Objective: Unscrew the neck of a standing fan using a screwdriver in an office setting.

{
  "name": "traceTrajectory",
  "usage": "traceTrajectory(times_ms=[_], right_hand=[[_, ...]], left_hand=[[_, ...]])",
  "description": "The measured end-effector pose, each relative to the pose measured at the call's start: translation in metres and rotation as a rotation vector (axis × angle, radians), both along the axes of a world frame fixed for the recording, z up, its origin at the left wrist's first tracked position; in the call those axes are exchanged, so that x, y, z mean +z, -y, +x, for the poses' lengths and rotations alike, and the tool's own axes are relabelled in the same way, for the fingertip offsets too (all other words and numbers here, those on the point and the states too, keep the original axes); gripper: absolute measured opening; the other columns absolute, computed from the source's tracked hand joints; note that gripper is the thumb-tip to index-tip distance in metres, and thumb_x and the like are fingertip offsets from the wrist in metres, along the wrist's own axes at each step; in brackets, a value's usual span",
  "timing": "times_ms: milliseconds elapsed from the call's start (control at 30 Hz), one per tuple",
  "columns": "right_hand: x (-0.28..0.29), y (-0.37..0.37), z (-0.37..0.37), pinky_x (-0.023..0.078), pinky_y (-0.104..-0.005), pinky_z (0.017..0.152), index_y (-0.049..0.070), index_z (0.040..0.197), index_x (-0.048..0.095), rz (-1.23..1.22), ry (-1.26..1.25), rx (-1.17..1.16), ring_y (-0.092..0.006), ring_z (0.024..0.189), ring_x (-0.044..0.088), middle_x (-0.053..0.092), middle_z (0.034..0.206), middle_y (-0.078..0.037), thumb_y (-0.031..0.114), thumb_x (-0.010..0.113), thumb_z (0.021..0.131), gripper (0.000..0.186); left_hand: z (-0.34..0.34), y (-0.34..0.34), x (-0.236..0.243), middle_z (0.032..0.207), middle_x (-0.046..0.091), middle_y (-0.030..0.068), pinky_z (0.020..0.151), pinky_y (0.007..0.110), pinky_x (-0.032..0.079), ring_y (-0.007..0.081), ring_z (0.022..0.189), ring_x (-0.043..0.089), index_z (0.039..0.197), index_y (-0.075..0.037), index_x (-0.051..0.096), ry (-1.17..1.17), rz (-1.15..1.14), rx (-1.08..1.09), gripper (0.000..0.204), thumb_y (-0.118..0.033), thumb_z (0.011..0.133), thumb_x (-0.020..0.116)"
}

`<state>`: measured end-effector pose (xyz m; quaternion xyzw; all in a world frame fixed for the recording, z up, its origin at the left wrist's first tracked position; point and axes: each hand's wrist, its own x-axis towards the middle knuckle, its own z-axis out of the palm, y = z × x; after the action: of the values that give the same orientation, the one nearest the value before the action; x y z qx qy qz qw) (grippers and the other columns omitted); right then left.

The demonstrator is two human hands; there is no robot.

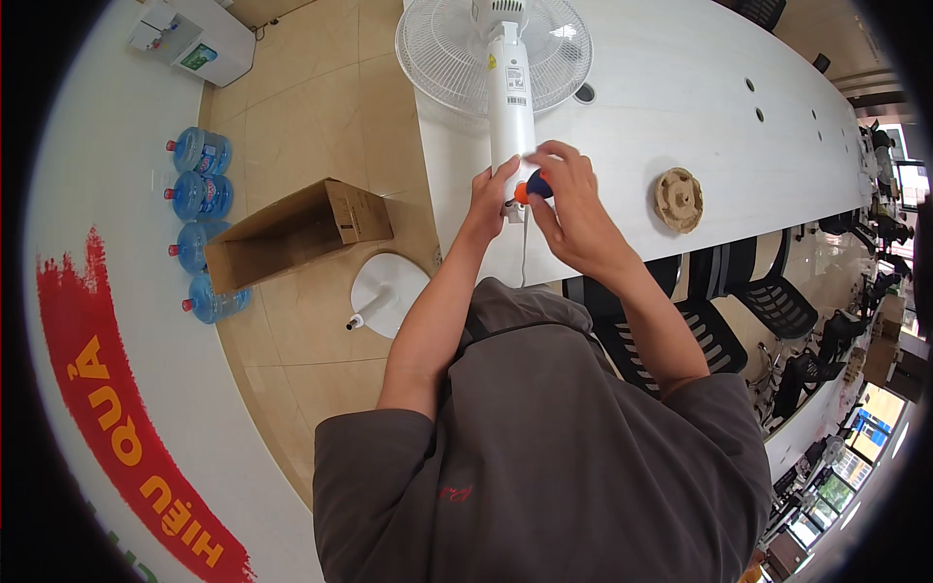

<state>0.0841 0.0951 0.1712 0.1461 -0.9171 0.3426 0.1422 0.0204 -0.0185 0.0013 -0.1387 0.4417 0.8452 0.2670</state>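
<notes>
A white fan (511, 107) lies on the white table, its round wire grille (442, 58) at the far end. My left hand (489, 204) is closed around the near end of the fan's white body. In the fingers of my right hand (580, 216) is a screwdriver (537, 185) with a dark blue and orange handle, held against the side of that same end. Its tip is hidden. From the fan's end a thin cord (526, 255) hangs down past the table edge.
On the table (622, 126) to the right sits a round moulded cardboard piece (678, 200). An open cardboard box (292, 238) and a white round fan base with a short pole (389, 291) are on the floor at left. Water bottles (201, 196) line the wall; black chairs (714, 330) stand at right.
</notes>
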Motion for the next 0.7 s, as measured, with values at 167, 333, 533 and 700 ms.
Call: traceTrajectory(times_ms=[167,333,533,700], right_hand=[[-0.004,-0.003,0.004,0.047,-0.0379,0.081,0.001,0.119,0.05,-0.122,0.292,-0.082,-0.03,0.09,0.057,0.05,0.124,-0.018,0.001,0.064,0.087,0.036],[0.001,-0.012,0.0,0.049,-0.0375,0.081,0.0,0.122,0.049,-0.106,0.182,0.139,-0.0292,0.09,0.058,0.047,0.127,-0.02,0.005,0.066,0.088,0.038],[0.004,0.002,0.0,0.05,-0.0362,0.082,0.002,0.114,0.054,-0.089,0.086,-0.161,-0.0295,0.095,0.058,0.046,0.127,-0.02,0.001,0.069,0.084,0.033],[0.0,-0.014,0.002,0.049,-0.0359,0.086,0.003,0.124,0.051,-0.192,0.335,0.02,-0.0307,0.1,0.059,0.042,0.126,-0.02,-0.002,0.069,0.082,0.046]], left_hand=[[0.0,0.0,0.013,0.096,0.066,0.0069,0.066,0.028,0.053,0.014,0.08,0.065,0.112,0.0,0.062,0.05,-0.054,-0.026,0.038,-0.029,0.09,0.068],[-0.002,0.003,0.003,0.095,0.066,0.007,0.067,0.028,0.053,0.0145,0.08,0.065,0.112,0.0,0.063,0.041,-0.01,-0.029,0.037,-0.03,0.089,0.069],[0.0,0.005,0.009,0.094,0.066,0.0074,0.068,0.029,0.054,0.0152,0.08,0.066,0.11,0.0,0.062,0.037,-0.098,0.027,0.037,-0.03,0.089,0.069],[-0.001,-0.003,0.014,0.092,0.065,0.0066,0.067,0.028,0.052,0.0148,0.078,0.064,0.107,0.0,0.063,0.035,-0.066,0.021,0.037,-0.032,0.089,0.07]])
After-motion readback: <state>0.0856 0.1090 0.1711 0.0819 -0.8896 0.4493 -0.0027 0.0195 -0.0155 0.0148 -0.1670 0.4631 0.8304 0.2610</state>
